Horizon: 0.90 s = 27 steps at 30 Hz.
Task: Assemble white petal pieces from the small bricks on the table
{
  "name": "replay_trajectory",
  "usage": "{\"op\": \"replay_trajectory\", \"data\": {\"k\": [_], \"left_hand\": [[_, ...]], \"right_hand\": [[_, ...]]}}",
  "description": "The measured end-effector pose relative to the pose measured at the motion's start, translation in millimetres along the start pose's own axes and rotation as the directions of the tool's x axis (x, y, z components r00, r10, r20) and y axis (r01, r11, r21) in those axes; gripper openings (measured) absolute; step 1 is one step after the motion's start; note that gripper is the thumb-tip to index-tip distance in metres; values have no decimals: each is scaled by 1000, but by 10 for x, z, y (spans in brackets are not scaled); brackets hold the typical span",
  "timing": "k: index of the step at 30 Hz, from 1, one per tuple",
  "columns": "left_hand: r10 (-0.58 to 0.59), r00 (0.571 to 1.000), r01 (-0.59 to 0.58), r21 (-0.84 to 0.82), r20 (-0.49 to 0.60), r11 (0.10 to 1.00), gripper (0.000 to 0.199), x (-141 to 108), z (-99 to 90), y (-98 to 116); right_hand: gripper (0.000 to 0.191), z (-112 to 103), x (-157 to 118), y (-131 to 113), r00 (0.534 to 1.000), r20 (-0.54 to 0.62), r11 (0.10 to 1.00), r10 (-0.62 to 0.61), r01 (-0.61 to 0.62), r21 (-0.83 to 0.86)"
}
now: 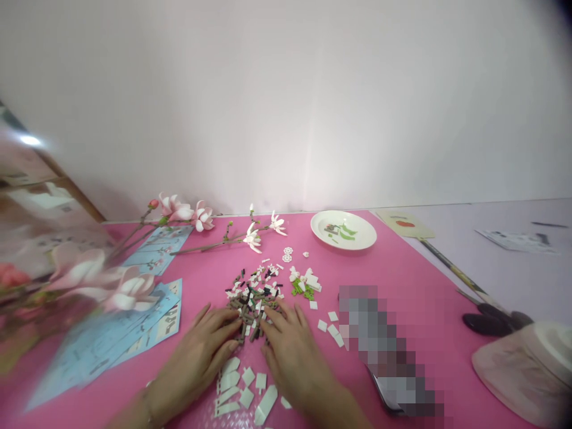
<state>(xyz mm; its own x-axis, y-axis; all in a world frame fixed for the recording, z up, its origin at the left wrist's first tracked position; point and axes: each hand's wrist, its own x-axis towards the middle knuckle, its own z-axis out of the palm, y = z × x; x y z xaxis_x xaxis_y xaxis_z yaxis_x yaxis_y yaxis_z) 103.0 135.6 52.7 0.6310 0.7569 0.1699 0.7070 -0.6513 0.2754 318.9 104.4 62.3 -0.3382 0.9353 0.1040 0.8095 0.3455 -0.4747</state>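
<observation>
A pile of small brown, black and white building-block pieces lies on the pink mat. My left hand rests at the pile's left edge, fingers stretched out and touching pieces. On the opposite side, my right hand is spread, its fingertips against the pile. Neither hand visibly grips a piece. Larger white flat pieces lie below, between my wrists. Bright green pieces with white ones sit just beyond my right hand. A few white square tiles lie to its right.
An assembled white-flowered branch lies at the back, near a white plate. Pink magnolias and blue printed sheets are left. A partly pixelated phone-like device, black-handled scissors, a hand fan and a container stand right.
</observation>
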Motion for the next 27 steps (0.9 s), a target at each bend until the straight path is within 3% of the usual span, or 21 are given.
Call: {"op": "replay_trajectory", "data": {"k": [8,21,27], "left_hand": [[-42,999,42,7,16,999,33,-1,17,-44],[-13,1000,14,-27,26,1000,34,-3,-16,-4],[-59,998,59,-21,-7,998,28,-50,40,-88]], "right_hand": [[35,86,21,70,1000,-16,999,13,-13,-30],[37,9,22,47,1000,-10,999,-16,16,32],[34,7,9,72,999,-35,998,-16,18,61]]}}
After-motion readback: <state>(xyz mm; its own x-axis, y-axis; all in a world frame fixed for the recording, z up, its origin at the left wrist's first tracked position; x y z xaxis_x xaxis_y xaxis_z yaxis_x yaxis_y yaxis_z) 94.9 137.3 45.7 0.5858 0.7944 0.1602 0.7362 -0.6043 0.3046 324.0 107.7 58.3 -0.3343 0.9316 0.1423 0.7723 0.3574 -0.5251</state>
